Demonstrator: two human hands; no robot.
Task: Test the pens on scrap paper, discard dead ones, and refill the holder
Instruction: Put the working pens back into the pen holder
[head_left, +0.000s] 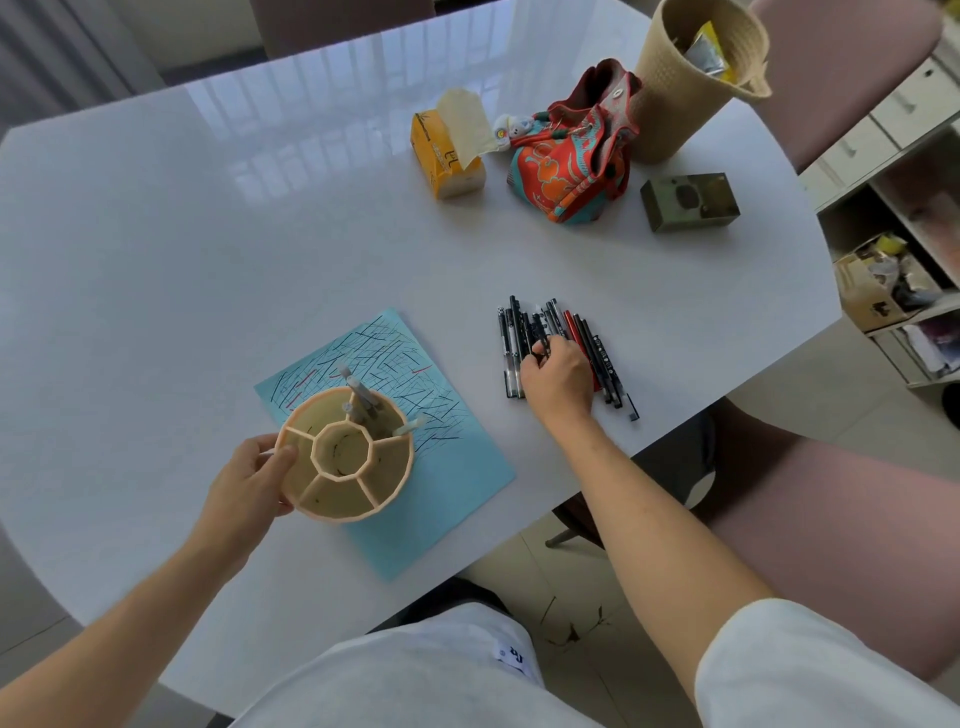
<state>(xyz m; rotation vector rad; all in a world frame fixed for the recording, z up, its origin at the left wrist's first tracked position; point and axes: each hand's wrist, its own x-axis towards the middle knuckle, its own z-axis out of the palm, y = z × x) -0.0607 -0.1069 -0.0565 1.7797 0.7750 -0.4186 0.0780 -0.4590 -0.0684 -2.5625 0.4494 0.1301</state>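
Observation:
A peach-coloured pen holder (347, 457) with several compartments stands on a light blue scrap paper (441, 467) covered in black, blue and red test strokes. A few pens (361, 402) stick up from its far compartments. My left hand (249, 478) grips the holder's left rim, thumb inside. To the right lies a pile of pens (519, 332), mostly black, one red. My right hand (558, 376) rests on that pile, its fingers curled around a black pen in the middle of it.
The white table (208, 234) carries a yellow tissue pack (447, 156), a red and teal pouch (571, 166), a dark green box (691, 200) and a beige woven basket (691, 78) at the far right. A pink chair (831, 519) stands at my right.

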